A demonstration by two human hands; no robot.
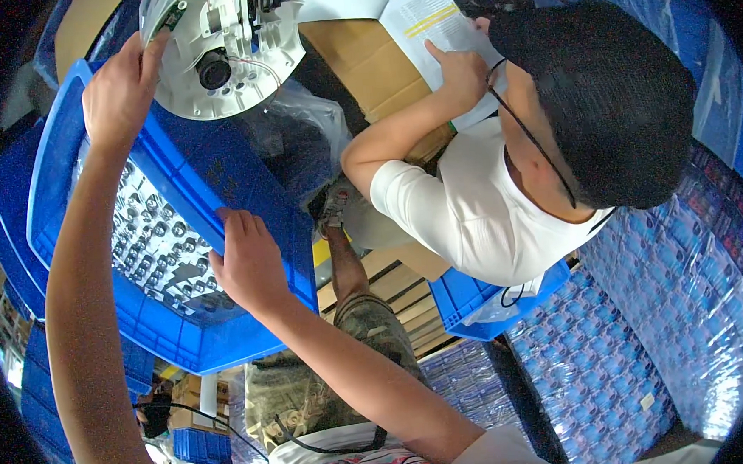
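Observation:
My left hand (117, 99) reaches over the far corner of a blue plastic bin (187, 345). Its fingers are closed at the left edge of a round white plastic housing (248, 91); part of that grip is hidden. The housing's inner side faces up, showing a black round part (213, 69), thin wires and a small green circuit board (175, 16). My right hand (250, 261) is closed over the bin's right rim, with its fingertips on the outer side. Inside the bin lie many small black-and-silver parts (155, 232) in rows.
At right, another person in a black cap (610, 102) and white shirt points at a printed sheet (436, 41). Cardboard (366, 66) and clear plastic film (318, 120) lie beyond the bin. A smaller blue bin (461, 303) and film-wrapped stacks (591, 346) stand right.

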